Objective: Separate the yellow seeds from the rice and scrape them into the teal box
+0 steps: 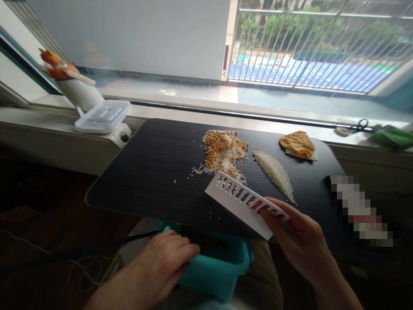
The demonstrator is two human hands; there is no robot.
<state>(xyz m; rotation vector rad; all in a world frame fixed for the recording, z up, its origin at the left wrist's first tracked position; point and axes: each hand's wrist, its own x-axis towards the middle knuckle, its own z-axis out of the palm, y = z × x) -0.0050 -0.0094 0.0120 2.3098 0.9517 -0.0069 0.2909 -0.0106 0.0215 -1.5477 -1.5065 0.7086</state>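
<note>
My left hand [171, 254] is closed over the near-left rim of a teal plastic bin [209, 275], held just under the table's front edge; its contents are dark and hard to make out. In my right hand [297, 237] is a white slotted plastic tray [238, 206], gripped by its right end and tilted above the black table [145, 168]. The tray's far corner reaches the near side of a mixed pile of yellow beans and white rice [222, 148]. A separate elongated heap of rice [274, 174] lies to its right.
A folded yellow cloth [297, 145] lies at the table's back right, with a pixelated object [361, 211] nearer the right edge. A clear plastic lid or box [103, 116] rests on the heater at left. Scissors [362, 125] and a green cloth [392, 137] sit on the windowsill.
</note>
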